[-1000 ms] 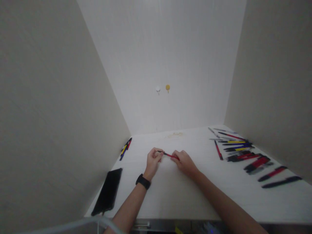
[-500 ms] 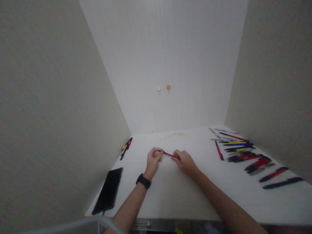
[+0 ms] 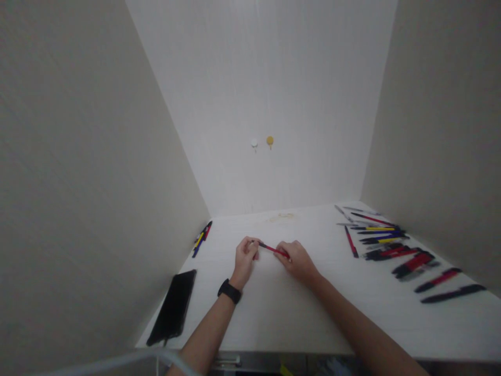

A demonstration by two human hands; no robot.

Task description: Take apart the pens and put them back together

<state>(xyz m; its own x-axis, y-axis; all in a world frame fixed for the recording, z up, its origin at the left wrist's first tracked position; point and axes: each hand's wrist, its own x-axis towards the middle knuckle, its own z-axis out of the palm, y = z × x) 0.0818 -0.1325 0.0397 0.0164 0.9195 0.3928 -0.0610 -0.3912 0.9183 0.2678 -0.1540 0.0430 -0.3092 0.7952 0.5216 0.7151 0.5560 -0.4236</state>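
this looks like a desk nook, home or office i cannot tell: a white worktop [image 3: 289, 318] between plain side panels [image 3: 97, 183], hooks [image 3: 270, 140] on the back panel [image 3: 274, 78], pens [image 3: 415, 262] along the worktop's right edge, a flat black device [image 3: 173, 307] by its near left corner.

White desk [image 3: 289, 318], pens [image 3: 415, 263] (black device [image 3: 173, 307] too)

Open white tabletop [image 3: 285, 318] lies before and beyond the left hand [image 3: 245, 256] and right hand [image 3: 296, 258]; between them, a red-and-black pen [image 3: 271, 249] bars the gap. A dark flat device [image 3: 173, 307] and pen bundle [image 3: 200, 241] obstruct the left edge, scattered pens [image 3: 413, 263] the right; a wall [image 3: 266, 89] closes the back.
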